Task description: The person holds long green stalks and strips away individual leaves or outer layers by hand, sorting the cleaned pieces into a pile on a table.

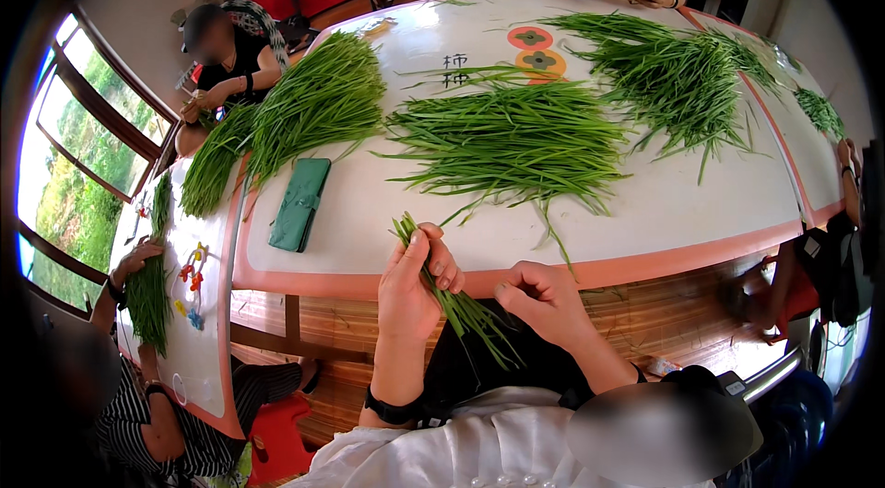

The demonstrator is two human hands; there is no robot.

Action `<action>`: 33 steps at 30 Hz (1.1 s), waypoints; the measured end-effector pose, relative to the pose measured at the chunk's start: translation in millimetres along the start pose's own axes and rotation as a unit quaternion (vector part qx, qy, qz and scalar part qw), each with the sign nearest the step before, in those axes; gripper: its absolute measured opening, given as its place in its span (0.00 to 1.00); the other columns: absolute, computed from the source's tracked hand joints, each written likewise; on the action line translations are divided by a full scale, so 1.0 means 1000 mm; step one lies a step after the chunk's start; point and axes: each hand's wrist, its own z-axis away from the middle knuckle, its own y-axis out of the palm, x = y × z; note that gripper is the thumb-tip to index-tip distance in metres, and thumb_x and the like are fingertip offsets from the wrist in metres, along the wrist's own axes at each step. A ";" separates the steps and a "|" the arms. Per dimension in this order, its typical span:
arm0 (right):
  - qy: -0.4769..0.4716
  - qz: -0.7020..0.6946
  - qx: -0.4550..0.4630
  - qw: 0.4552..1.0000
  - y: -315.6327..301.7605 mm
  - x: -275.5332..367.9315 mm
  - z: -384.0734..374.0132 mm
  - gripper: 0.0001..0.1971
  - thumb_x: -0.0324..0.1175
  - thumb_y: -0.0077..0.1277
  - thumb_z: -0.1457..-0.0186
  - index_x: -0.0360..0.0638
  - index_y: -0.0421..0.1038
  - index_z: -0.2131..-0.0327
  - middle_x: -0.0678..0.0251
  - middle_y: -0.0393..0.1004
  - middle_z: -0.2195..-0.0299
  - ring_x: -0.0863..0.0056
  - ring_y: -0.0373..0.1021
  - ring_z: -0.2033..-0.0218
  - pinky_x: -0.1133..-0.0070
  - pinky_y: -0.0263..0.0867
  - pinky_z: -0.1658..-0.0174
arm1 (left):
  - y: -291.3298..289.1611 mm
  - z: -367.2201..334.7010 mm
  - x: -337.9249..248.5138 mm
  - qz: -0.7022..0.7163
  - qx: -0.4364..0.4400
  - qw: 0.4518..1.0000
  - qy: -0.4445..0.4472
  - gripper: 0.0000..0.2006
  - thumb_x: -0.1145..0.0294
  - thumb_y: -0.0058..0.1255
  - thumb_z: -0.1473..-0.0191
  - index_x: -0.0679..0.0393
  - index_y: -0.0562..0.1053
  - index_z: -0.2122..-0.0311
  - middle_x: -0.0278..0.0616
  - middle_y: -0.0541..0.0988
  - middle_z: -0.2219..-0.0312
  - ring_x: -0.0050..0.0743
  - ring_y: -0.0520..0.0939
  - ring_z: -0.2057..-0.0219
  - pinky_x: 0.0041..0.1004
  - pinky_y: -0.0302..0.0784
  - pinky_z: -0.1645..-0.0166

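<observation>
My left hand (412,285) is closed around a small bunch of long green chives (472,320), just off the table's near edge. Their pale cut ends stick up above my thumb, and the leaves hang down toward my lap. To the right of the bunch, apart from it, is my right hand (546,305). Its fingers are curled with thumb and forefinger together; whatever may be between them is too small to make out. Straight ahead on the table lies a wide heap of loose chives (516,142), with a few stray leaves reaching toward my right hand.
The white table (682,216) has an orange border. Left of the heap lies a green wallet-like case (300,204), below another chive pile (318,92). A further pile (668,73) is at the right. Other people sit around; one at far left touches chives (147,294) near colourful beads (192,281).
</observation>
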 end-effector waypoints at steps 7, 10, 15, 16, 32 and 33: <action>0.058 0.093 0.029 0.994 -0.075 0.026 0.051 0.06 0.32 0.53 0.50 0.39 0.72 0.72 0.75 0.71 0.80 0.90 0.63 0.79 0.88 0.60 0.75 | -0.002 -0.001 0.001 -0.023 -0.003 1.000 0.009 0.09 0.61 0.35 0.40 0.52 0.65 0.65 0.29 0.61 0.82 0.18 0.60 0.81 0.23 0.59 0.74; 0.102 0.166 -0.011 0.981 -0.095 0.024 0.071 0.07 0.32 0.54 0.52 0.39 0.72 0.72 0.71 0.72 0.80 0.85 0.65 0.79 0.85 0.61 0.75 | -0.001 -0.003 0.002 -0.017 -0.003 1.000 0.005 0.08 0.61 0.35 0.40 0.52 0.65 0.65 0.29 0.61 0.82 0.18 0.60 0.81 0.23 0.60 0.74; 0.028 0.371 -0.062 0.926 -0.104 0.004 0.083 0.08 0.34 0.55 0.54 0.39 0.72 0.73 0.64 0.71 0.81 0.76 0.66 0.81 0.82 0.62 0.75 | 0.004 -0.003 0.002 -0.004 -0.012 1.000 -0.010 0.08 0.62 0.36 0.41 0.53 0.65 0.64 0.29 0.61 0.81 0.18 0.60 0.80 0.23 0.60 0.73; 0.073 0.370 -0.040 0.925 -0.106 0.007 0.084 0.09 0.34 0.55 0.54 0.39 0.72 0.73 0.64 0.71 0.81 0.75 0.66 0.81 0.82 0.62 0.75 | 0.005 -0.002 0.002 -0.004 -0.012 1.000 -0.010 0.08 0.62 0.36 0.41 0.53 0.65 0.64 0.29 0.61 0.81 0.18 0.60 0.80 0.23 0.60 0.73; -0.195 0.362 -0.204 0.888 -0.095 0.007 -0.032 0.05 0.29 0.52 0.53 0.40 0.72 0.71 0.67 0.71 0.76 0.74 0.65 0.72 0.79 0.62 0.70 | -0.007 0.003 0.002 0.000 0.005 1.000 -0.023 0.09 0.62 0.37 0.41 0.55 0.65 0.62 0.35 0.67 0.77 0.27 0.69 0.75 0.30 0.67 0.67; -0.182 0.371 -0.220 0.884 -0.094 0.006 -0.036 0.05 0.28 0.52 0.56 0.40 0.71 0.73 0.66 0.69 0.75 0.65 0.63 0.67 0.73 0.62 0.65 | -0.008 0.003 0.002 0.000 0.002 1.000 -0.024 0.09 0.62 0.37 0.41 0.54 0.65 0.62 0.35 0.67 0.77 0.27 0.69 0.75 0.30 0.67 0.67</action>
